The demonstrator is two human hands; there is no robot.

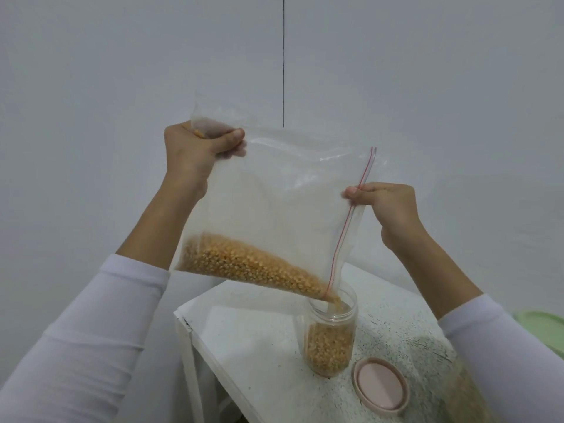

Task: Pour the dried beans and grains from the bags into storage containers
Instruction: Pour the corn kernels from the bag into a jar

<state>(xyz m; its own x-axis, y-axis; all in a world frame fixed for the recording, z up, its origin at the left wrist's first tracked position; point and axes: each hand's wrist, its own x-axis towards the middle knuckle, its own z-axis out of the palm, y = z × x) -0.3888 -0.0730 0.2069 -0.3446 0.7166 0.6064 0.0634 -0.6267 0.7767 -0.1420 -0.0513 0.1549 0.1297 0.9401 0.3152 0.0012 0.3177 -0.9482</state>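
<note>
White wall fills the back, with one thin dark line [283, 61] running down it. Below stands a small white bench [256, 340] with dark speckles on its top.

A clear zip bag [274, 193] is held up in the air and tilted. The left hand [195, 154] grips one top corner of the bag, with its fingers curled tight round the bunched plastic. The right hand [387, 206] pinches the edge with the red zip line [351, 215], thumb and fingers closed on it. Both arms wear white sleeves [91, 346].

Yellow kernels [244, 264] lie along the low side of the bag. They slide to the bottom corner, which pokes into the mouth of a clear jar [331, 334]. The jar stands upright near the middle of the bench and is about half full of the same kernels. A round pink lid [381, 384] lies flat just beside the jar, close to the near edge of the bench.

No words or labels can be read on the bag, jar or lid.

A bit of something green [546, 328] shows at the far right.
</note>
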